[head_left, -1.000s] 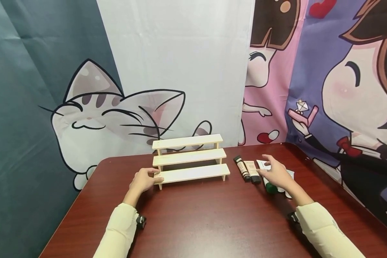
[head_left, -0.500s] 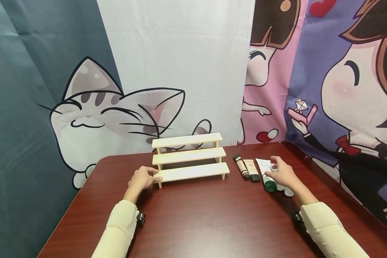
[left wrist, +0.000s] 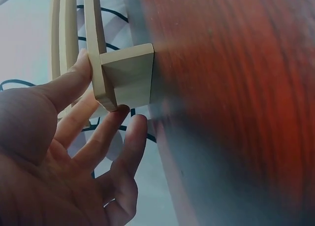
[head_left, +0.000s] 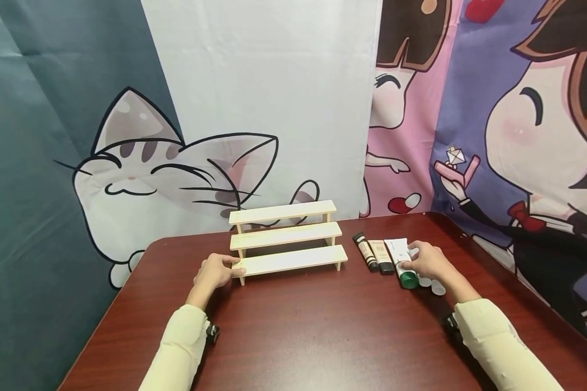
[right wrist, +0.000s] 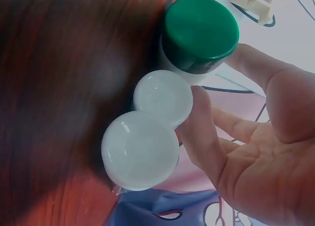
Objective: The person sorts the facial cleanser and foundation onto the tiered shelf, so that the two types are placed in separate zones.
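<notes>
head view: left hand [head_left: 214,271] pinches wooden rack [head_left: 293,260]; green-capped tube [head_left: 398,250] between thumb and fingers of right hand [head_left: 430,262], grip unclear.

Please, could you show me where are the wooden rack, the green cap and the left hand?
Wooden rack [head_left: 286,235]: head view, on its middle shelf.
Green cap [right wrist: 201,32]: right wrist view, on its flat top.
Left hand [head_left: 213,272]: head view, on its back.
</notes>
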A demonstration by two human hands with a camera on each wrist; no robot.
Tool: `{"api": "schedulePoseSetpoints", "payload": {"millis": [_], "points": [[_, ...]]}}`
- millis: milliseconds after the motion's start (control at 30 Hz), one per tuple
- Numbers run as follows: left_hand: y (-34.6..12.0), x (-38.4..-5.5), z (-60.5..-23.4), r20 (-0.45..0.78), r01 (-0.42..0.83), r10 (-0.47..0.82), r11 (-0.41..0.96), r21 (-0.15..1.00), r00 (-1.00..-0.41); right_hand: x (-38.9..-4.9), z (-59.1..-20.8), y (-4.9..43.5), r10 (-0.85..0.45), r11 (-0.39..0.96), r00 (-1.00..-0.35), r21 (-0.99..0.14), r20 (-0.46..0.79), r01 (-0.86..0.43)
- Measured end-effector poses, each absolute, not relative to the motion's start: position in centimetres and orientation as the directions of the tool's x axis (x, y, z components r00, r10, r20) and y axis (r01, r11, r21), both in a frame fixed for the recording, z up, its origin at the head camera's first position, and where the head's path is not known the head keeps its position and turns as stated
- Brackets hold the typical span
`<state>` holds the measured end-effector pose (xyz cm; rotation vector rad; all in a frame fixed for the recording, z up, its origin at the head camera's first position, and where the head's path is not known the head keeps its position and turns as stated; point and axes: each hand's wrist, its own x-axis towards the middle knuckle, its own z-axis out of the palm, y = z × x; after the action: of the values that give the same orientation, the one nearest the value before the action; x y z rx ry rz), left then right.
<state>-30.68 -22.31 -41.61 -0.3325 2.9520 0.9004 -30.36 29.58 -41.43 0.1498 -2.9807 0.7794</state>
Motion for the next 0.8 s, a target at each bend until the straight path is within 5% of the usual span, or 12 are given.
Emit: {"api": "schedulePoseSetpoints", "payload": {"millis": [800], "points": [[-22.4,-30.7,-41.8,-0.094,-0.218,-0.201,0.796,0.565,-0.975,-32.5,-41.5,28.3,-0.055,0.937,-0.998,-0.344,0.035,-0.064]]}}
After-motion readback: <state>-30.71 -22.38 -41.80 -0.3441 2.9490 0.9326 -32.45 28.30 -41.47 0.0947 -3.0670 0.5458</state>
